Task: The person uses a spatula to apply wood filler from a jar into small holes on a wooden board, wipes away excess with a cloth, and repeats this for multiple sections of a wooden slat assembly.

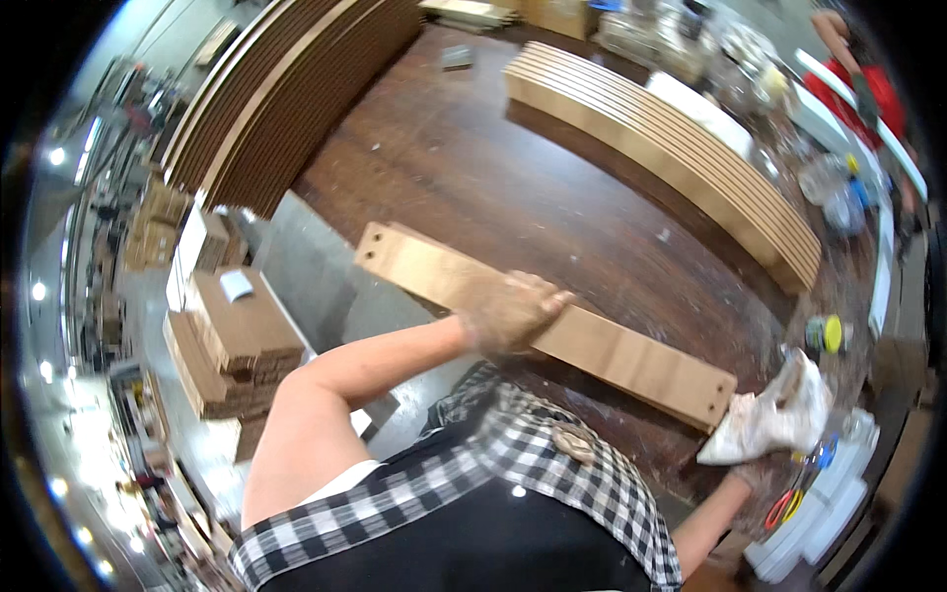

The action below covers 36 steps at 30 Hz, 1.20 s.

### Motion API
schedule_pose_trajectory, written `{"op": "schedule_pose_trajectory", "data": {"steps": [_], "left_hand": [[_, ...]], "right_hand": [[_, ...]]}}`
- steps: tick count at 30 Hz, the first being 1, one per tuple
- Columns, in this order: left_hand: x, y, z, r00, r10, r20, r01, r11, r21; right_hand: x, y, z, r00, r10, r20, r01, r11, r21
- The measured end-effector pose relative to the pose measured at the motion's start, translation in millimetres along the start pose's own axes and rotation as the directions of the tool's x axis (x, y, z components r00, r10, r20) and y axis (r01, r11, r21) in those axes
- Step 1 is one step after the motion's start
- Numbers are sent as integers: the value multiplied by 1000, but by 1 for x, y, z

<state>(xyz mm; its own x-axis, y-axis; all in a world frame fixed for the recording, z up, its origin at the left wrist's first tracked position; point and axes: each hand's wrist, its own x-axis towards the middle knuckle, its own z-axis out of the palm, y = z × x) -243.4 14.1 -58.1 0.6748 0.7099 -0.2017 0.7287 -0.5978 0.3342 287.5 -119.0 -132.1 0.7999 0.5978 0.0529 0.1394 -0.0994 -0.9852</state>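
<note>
L hand (515, 310) is gripping a wooden plank (631, 357) around its middle, fingers closing over the far edge; the plank, w/ paired holes at each end, is lying diagonally over the near edge of the dark wooden table (444, 138). R hand (755, 481) is sitting nr a crumpled white bag (774, 424) & orange-yellow tool handles (784, 509); it's blurring, so can't tell if spread or pinching. Stacked slats (681, 163) are standing beyond.
</note>
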Motion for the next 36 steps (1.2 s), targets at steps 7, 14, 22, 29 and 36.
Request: {"op": "schedule_pose_trajectory", "data": {"steps": [7,14,22,29,36], "left_hand": [[40,47,42,979,81,-187,-118,973,-197],[55,101,83,929,42,-369,-121,974,-193],[63,99,104,882,-255,-397,20,861,-509],[35,70,62,940,184,-288,-255,938,-234],[37,62,48,949,160,-272,-208,965,-159]], "right_hand": [[11,-72,32,958,176,224,-256,879,403],[-5,-130,141,926,70,370,-182,944,275],[6,-111,184,840,201,504,-322,932,166],[-1,-108,126,781,284,556,-457,867,198],[-13,-162,87,910,-281,304,413,589,-695]]}}
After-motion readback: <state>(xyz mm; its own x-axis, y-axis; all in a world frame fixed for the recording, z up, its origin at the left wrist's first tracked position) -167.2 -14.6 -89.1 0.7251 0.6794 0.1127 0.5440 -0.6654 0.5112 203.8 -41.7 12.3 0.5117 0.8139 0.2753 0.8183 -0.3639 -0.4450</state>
